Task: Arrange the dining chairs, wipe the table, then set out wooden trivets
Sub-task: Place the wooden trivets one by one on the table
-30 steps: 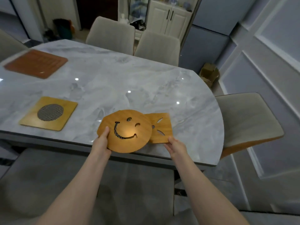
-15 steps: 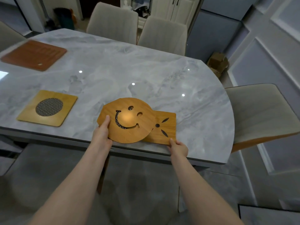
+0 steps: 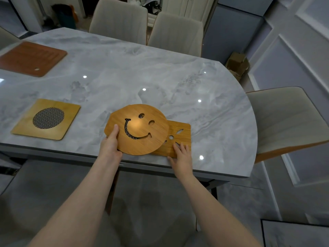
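Note:
A round wooden smiley trivet (image 3: pixel 142 139) lies near the front edge of the grey marble table (image 3: pixel 160 77). My left hand (image 3: pixel 110 145) grips its left rim, thumb on top. The smiley partly covers a square trivet with leaf cut-outs (image 3: pixel 179 138). My right hand (image 3: pixel 181 155) rests flat on that square trivet's near corner, fingers spread. A square trivet with a round mesh centre (image 3: pixel 46 119) lies to the left. A dark reddish-brown square trivet (image 3: pixel 30 57) sits at the far left.
Two beige chairs (image 3: pixel 121 20) (image 3: pixel 176 32) stand at the table's far side and a third (image 3: pixel 284 118) at its right end. A cardboard box (image 3: pixel 236 65) sits on the floor by the blue-grey panelled wall.
My right hand has moved from pinching the square trivet's near edge to lying flat on top of it. The camera has moved closer and tilted down; the left hand keeps its grip.

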### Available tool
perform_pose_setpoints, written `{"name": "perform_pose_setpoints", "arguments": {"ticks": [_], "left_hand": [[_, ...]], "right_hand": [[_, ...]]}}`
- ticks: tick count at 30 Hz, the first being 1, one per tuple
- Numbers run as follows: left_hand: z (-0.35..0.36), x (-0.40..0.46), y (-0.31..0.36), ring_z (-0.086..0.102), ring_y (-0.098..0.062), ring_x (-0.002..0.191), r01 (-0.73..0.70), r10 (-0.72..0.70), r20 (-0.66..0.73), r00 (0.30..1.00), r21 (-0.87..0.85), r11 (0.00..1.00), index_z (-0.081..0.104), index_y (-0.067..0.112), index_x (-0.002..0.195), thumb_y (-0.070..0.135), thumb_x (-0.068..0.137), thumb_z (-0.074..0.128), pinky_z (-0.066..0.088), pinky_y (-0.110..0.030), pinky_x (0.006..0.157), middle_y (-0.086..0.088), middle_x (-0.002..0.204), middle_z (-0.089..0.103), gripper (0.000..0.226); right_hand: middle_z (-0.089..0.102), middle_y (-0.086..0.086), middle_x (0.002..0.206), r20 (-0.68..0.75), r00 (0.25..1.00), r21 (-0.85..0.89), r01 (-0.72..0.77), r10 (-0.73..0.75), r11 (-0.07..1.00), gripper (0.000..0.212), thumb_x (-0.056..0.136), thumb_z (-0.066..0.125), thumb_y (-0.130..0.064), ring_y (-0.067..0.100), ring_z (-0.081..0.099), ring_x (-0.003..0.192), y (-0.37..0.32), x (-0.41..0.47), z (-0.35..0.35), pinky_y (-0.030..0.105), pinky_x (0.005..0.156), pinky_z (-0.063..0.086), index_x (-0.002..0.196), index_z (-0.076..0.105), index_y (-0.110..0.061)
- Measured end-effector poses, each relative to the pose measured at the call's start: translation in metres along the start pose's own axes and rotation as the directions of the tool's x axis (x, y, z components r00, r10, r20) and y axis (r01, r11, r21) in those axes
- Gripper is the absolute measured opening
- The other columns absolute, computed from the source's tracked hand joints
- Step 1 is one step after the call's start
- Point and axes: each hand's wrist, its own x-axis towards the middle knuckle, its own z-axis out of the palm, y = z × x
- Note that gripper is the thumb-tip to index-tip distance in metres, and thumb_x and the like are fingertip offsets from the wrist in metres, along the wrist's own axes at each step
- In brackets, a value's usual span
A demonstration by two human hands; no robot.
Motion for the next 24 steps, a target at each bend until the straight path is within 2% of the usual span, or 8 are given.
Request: {"name": "perform_pose_setpoints", "arguments": {"ticks": [2, 6, 24], "left_hand": [[-0.001, 0.003, 0.001, 0.061, -0.022, 0.099, -0.008, 0.008, 0.003, 1.0, 0.0, 1.0, 0.044, 0.016, 0.134, 0.037, 0.091, 0.058, 0.052, -0.04, 0.076, -0.005, 0.115, 0.062, 0.05], [0.0, 0.006, 0.001, 0.062, -0.02, 0.095, -0.019, 0.02, 0.012, 1.0, -0.007, 1.0, 0.043, 0.015, 0.134, 0.036, 0.092, 0.057, 0.052, -0.04, 0.075, -0.003, 0.106, 0.063, 0.049], [0.002, 0.008, -0.004, 0.059, -0.025, 0.109, -0.024, 0.024, 0.017, 1.0, -0.021, 1.0, 0.042, 0.016, 0.135, 0.036, 0.092, 0.057, 0.05, -0.044, 0.083, -0.008, 0.121, 0.061, 0.05]], "right_hand": [[0.019, 0.01, 0.158, 0.015, 1.0, -0.029, 0.017, -0.016, 0.999, 0.059, 0.095, 0.054, -0.035, 0.03, 0.006, 0.147, 0.003, 0.0, 0.002, 0.041, 0.121, 0.008, 0.148, 0.032, -0.02], [0.015, 0.01, 0.159, 0.029, 0.999, -0.013, 0.015, -0.014, 1.0, 0.058, 0.096, 0.051, -0.036, 0.03, 0.003, 0.148, 0.003, 0.002, -0.001, 0.042, 0.121, 0.006, 0.149, 0.031, -0.021], [0.016, 0.011, 0.159, 0.039, 0.999, -0.036, 0.007, -0.005, 0.999, 0.059, 0.096, 0.052, -0.036, 0.031, 0.004, 0.147, 0.003, 0.009, -0.002, 0.041, 0.121, 0.004, 0.149, 0.031, -0.02]]}}
